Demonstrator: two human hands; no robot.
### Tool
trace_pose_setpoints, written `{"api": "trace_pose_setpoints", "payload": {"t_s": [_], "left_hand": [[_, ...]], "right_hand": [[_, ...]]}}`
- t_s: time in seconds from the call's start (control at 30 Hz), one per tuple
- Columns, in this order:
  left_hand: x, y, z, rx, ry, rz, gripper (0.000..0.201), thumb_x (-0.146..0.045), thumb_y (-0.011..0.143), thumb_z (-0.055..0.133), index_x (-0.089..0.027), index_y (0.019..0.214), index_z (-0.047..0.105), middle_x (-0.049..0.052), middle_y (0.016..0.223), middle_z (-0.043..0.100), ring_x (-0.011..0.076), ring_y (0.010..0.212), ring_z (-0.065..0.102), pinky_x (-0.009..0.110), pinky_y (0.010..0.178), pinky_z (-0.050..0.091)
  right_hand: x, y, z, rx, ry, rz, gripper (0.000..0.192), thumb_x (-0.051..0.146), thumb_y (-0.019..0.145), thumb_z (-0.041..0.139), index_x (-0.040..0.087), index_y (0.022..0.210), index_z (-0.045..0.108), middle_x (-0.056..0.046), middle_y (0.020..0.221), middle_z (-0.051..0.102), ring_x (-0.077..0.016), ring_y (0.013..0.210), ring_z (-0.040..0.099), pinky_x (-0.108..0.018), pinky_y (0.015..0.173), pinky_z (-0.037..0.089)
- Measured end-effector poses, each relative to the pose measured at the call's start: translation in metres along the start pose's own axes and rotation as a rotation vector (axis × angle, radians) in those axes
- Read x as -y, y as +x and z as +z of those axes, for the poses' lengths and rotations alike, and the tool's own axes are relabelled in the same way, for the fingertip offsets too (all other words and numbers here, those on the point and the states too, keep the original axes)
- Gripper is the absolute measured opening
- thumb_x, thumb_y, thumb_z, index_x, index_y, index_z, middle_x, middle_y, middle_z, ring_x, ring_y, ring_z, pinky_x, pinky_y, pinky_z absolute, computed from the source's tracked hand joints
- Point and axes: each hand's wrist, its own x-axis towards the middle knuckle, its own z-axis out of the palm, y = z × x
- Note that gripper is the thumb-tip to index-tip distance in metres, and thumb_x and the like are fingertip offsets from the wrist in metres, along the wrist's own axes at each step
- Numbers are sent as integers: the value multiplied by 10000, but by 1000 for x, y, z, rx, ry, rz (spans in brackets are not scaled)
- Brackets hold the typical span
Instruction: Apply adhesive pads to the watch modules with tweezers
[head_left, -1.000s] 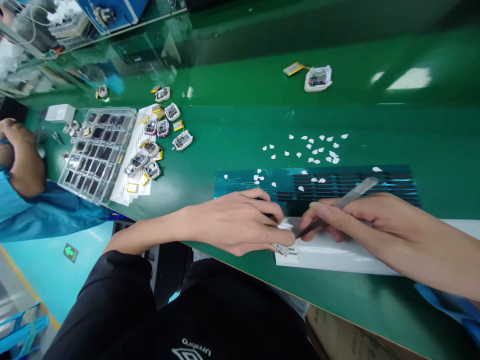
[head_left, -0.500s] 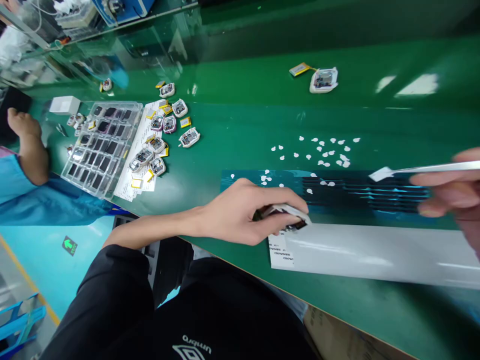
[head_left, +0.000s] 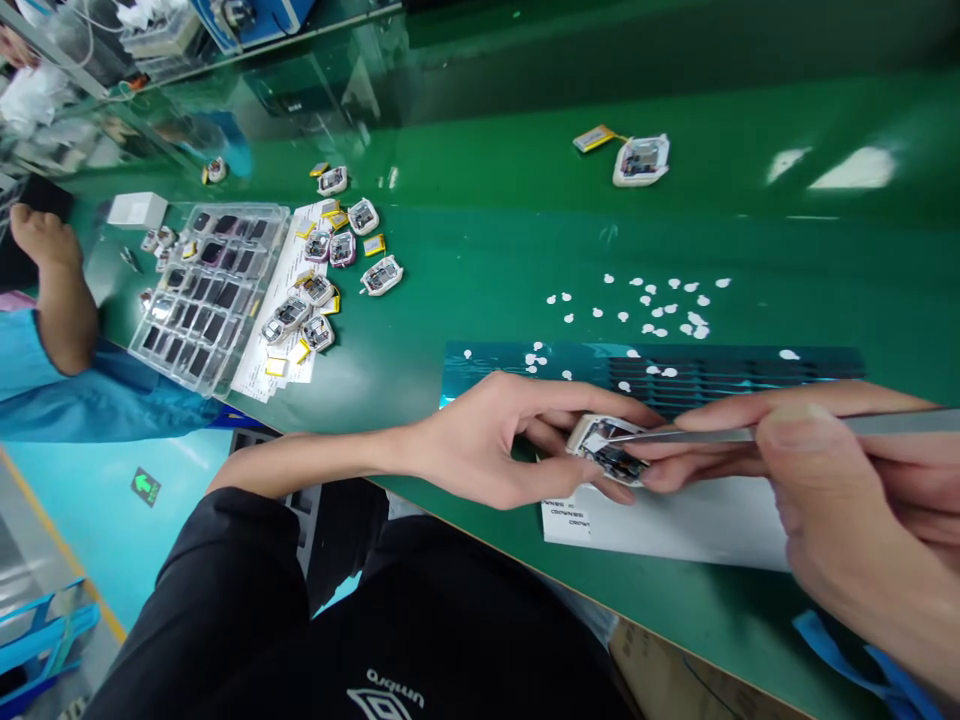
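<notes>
My left hand (head_left: 487,440) grips a small white electronic device (head_left: 606,450), its open side facing up, just above the near edge of the green bench. My right hand (head_left: 840,480) pinches metal tweezers (head_left: 720,434), and their tip rests on a small white patch inside the device. Under both hands lies a long white sheet (head_left: 675,525) with a printed label at its left end. Behind it lies a blue sheet with rows of black strips (head_left: 720,370).
Several white peeled bits (head_left: 660,305) dot the bench beyond the blue sheet. A clear compartment tray (head_left: 202,295) and several more devices (head_left: 322,270) lie at the left. Another device with a yellow battery (head_left: 637,158) sits far back. A person's blue sleeve (head_left: 67,400) rests at the left edge.
My right hand swung out to the right with a white patch on the tweezers, then came back and brought it onto the device. My left hand lifted and turned the device up.
</notes>
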Motion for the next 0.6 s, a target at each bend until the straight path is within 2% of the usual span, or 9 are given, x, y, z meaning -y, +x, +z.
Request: {"api": "trace_pose_setpoints", "payload": {"t_s": [0.13,0.3,0.37,0.47,0.6], "left_hand": [[0,0,0,-2,14,-14,502,-84,945,586,-91,1446,554,180,1123,812,279,1072,805,374,907,687],[0,1,1,-16,11,1,522,-114,942,592,-38,1456,549,208,1099,807,302,1068,806,346,865,694],[1,1,1,-5,17,-14,542,-123,941,594,-49,1475,534,201,1110,805,289,1081,803,319,864,688],[3,1,0,9,33,-35,536,-119,947,583,-95,1479,523,180,1121,811,274,1075,805,345,886,682],[6,1,0,2,35,-26,530,-109,938,589,-109,1465,533,170,1109,814,269,1064,808,346,879,679]], "right_hand": [[-8,4,1,-19,31,1,417,619,1000,578,401,705,776,-29,793,762,-236,800,750,-449,781,652],[-19,6,1,21,82,-70,344,513,1023,589,397,763,783,-16,844,772,-209,768,745,-409,737,644],[-18,8,0,27,52,-94,383,512,1030,572,399,723,770,-17,827,770,-221,806,748,-421,754,641],[-13,11,-2,46,-18,-103,453,550,1039,530,399,678,757,-30,780,763,-234,848,751,-439,795,637],[-10,12,-3,94,-13,-85,409,536,1034,554,392,715,765,-24,804,772,-213,827,748,-408,777,634]]}}
